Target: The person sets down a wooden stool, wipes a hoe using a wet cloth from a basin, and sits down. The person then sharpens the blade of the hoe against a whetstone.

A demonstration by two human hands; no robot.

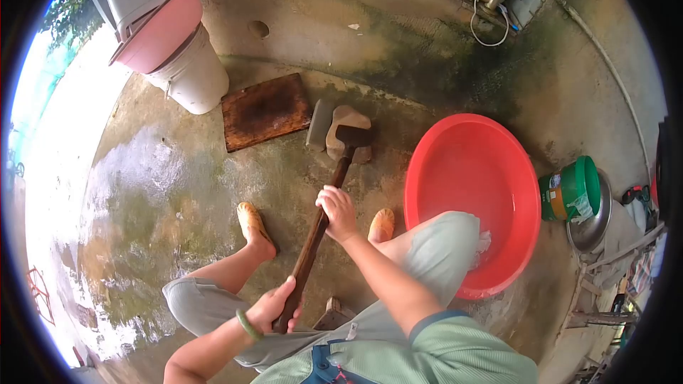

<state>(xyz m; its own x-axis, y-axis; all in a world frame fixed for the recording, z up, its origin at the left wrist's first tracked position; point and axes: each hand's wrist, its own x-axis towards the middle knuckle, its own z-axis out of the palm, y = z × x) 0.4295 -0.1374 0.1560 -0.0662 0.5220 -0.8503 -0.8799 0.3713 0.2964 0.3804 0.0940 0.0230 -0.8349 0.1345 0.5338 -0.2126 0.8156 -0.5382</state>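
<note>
Beside a big red basin (528, 199), a person (413, 355) sits with knees apart, and the head-worn camera looks down on a long-handled tool (311, 252) held in 2 hands. The left hand (274, 306) has its fingers wrapped around the butt end; the right hand (337, 212) grasps the shaft higher up, nearer the dark head (353, 136). From where I stand, the step in hand seems to be holding that head at a brown stone (347, 114); whether they touch, I can't tell. Any next move would call for a firm 2-handed grip and a steady angle. The tool slants across the middle, its shaft dark brown wood, its head broad and dull. A grey block (319, 126) lies just beside the stone.
</note>
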